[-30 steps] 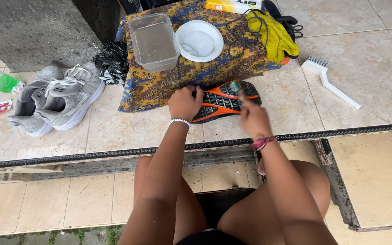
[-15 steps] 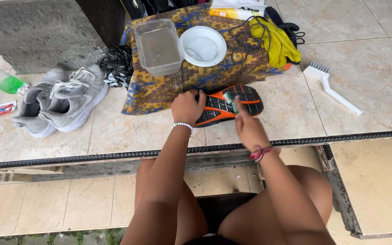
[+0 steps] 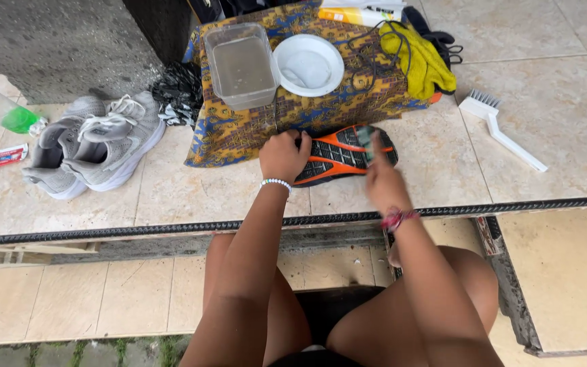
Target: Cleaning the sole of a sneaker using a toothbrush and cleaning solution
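Right hand [image 3: 383,182] has slid toward the toe, gripping a small brush; left hand [image 3: 284,155] clamps the upturned shoe [image 3: 341,155]. Hard scrubbing could skid it off the ledge

My right hand [image 3: 383,178] has slid up along the orange-and-black shoe sole [image 3: 338,158], from the heel side a second ago to the toe end now, and it's blurred mid-stroke with a small dark thing in its fingers that I can't make out. My left hand [image 3: 284,155] has crept slightly further onto the heel end. My head has dipped closer, so the patterned cloth [image 3: 239,129] sits lower in view.
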